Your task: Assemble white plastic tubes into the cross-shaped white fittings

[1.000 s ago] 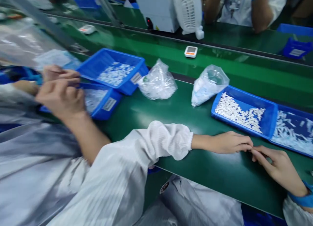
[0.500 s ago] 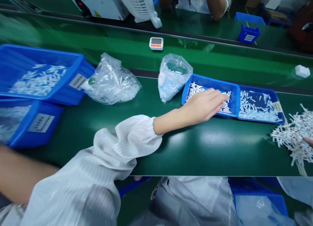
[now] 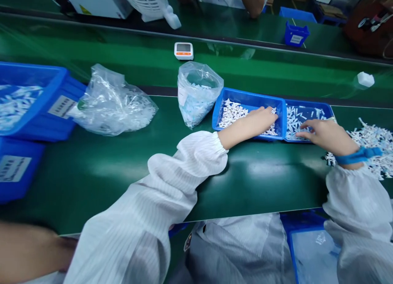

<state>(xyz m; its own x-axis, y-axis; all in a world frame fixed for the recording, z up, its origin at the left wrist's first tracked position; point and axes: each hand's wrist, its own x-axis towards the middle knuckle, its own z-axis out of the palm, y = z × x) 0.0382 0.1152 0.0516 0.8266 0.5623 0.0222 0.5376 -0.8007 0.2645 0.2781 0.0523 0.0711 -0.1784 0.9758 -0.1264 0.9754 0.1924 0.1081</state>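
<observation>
My left hand (image 3: 256,122) reaches into a blue tray (image 3: 249,96) of small white pieces; its fingers bend down among them, and their tips are hidden. Over the adjoining darker blue tray (image 3: 307,104), which holds pale blue and white strips, my right hand (image 3: 327,133) has thumb and fingers apart, with nothing visible between them. A blue band circles the right wrist. Left of the trays stands an open clear bag (image 3: 196,100) of pale pieces. A loose pile of white pieces (image 3: 376,147) lies beyond my right wrist.
A crumpled clear bag (image 3: 113,104) and stacked blue bins (image 3: 66,98) are on the left. A small timer (image 3: 183,51) sits on the green ledge. Another person's bare arm (image 3: 33,251) is at lower left. Across the table, a person's arms (image 3: 251,1) show.
My right hand has come in from the right edge to the darker tray. My left hand now reaches down into its tray with bent fingers. The view has shifted rightward.
</observation>
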